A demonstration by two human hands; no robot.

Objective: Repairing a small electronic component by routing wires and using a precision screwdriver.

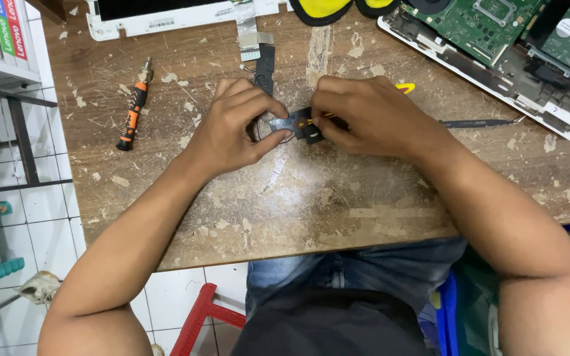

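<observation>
While the left hand (235,128) pinches the small black part (298,125) near the table's (285,204) middle, the right hand (364,115) grips a yellow-handled tool (404,87), its tip meeting the part between both hands' fingertips.

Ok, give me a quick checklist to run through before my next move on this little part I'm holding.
1. Left hand pinching the small dark part: ok, thumb and fingers grip its left edge.
2. Right hand holding the yellow-handled tool to the part: ok, though the tip is hidden.
3. Part steadied over the wooden table: ok.
4. Orange and black screwdriver out of the way: ok, lying apart at the left.
5. Open laptop base clear of the elbows: ok, at the far right corner.
6. Thin wires at the part free of snags: cannot tell, fingers cover them.
</observation>
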